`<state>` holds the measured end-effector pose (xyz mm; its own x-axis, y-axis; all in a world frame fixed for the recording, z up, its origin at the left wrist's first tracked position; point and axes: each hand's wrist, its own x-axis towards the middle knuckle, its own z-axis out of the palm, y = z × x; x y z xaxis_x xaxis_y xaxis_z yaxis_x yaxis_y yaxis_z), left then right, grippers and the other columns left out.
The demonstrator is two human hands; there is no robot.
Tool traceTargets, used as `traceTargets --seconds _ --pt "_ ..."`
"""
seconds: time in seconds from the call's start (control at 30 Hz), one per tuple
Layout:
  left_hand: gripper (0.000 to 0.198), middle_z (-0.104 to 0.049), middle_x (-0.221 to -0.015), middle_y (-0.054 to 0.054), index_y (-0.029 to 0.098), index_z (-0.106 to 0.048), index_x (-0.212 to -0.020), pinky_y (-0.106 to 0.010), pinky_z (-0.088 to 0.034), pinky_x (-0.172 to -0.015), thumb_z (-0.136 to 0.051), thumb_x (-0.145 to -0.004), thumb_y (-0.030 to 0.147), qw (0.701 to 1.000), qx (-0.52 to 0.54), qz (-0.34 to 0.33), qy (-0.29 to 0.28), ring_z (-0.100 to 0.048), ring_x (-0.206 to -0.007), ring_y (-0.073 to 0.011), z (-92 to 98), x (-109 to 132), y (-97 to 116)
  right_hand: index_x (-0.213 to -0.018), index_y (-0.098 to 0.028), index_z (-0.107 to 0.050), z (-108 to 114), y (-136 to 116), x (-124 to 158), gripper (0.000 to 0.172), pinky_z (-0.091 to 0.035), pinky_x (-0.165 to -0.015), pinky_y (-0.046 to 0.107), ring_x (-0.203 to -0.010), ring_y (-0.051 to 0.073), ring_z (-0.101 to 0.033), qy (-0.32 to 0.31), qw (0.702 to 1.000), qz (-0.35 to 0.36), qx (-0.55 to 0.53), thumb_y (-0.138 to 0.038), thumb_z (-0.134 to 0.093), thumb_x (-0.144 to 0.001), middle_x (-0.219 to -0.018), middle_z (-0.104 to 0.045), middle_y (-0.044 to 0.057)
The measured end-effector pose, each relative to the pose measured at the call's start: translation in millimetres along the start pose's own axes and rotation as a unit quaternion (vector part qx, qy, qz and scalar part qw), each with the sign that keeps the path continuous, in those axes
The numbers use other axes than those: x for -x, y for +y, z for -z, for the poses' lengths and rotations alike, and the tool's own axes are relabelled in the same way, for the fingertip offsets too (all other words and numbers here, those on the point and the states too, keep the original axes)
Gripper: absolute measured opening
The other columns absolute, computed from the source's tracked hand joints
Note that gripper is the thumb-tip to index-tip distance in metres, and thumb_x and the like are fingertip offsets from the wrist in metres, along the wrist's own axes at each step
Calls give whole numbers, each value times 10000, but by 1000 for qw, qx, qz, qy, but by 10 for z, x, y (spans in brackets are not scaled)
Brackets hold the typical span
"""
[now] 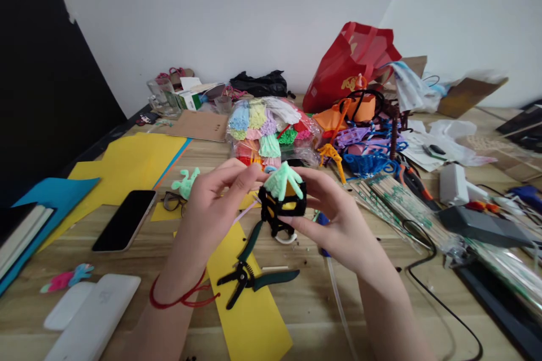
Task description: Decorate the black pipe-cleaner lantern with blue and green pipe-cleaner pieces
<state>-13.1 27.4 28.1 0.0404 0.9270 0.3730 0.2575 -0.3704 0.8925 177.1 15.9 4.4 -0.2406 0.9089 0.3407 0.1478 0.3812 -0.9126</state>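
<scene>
My right hand (pixel 334 217) holds a small lantern-like model (pixel 283 203), thumb at its lower front and fingers behind. It has a mint-green fuzzy roof, a black pipe-cleaner frame and yellow panels. Close at its left, my left hand (pixel 222 200) is closed, thumb and fingers pinched by the roof's edge; what they hold, if anything, is hidden. A small bluish bit (pixel 270 169) shows by those fingertips. Beneath the hands, green-handled wire strippers (pixel 243 277) lie with jaws apart across a yellow paper strip (pixel 258 321).
Left lie a phone (pixel 125 220), yellow sheets (pixel 135 152) and a white case (pixel 97 316). A mint-green pipe-cleaner figure (pixel 186 182) sits behind my left hand. Bagged pipe cleaners (pixel 269 124) and a red bag (pixel 351 62) stand behind. A black cable (pixel 444 299) curves at right.
</scene>
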Motion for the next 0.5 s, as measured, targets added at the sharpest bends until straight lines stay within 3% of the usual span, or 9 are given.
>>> traceTargets --seconds 0.17,0.3,0.5 --pt "227 -662 -778 -16 222 -724 -802 -286 -491 -672 -657 -910 410 999 -22 -30 -35 -599 -742 -162 49 -35 -62 -1283 -262 -512 -15 15 -14 526 -554 -967 426 -1161 243 -645 24 993 54 106 -207 -734 -810 -1324 -629 100" --pt "89 -679 -913 -8 248 -733 -945 -270 -497 -716 -691 -898 311 996 -44 -73 -8 -613 -804 -142 16 -4 -63 -1237 -261 -480 -64 -3 5 532 -535 -925 421 -1102 247 -603 77 970 99 206 -132 -706 -774 -1215 -596 85" --pt "177 -690 -1103 -19 243 -718 -1073 -257 -529 -894 -660 -917 184 988 -87 -128 4 -652 -1003 -136 -59 101 32 -1202 -268 -415 -166 15 35 541 -517 -860 433 -1057 273 -544 149 930 145 304 -96 -681 -764 -1129 -497 87"
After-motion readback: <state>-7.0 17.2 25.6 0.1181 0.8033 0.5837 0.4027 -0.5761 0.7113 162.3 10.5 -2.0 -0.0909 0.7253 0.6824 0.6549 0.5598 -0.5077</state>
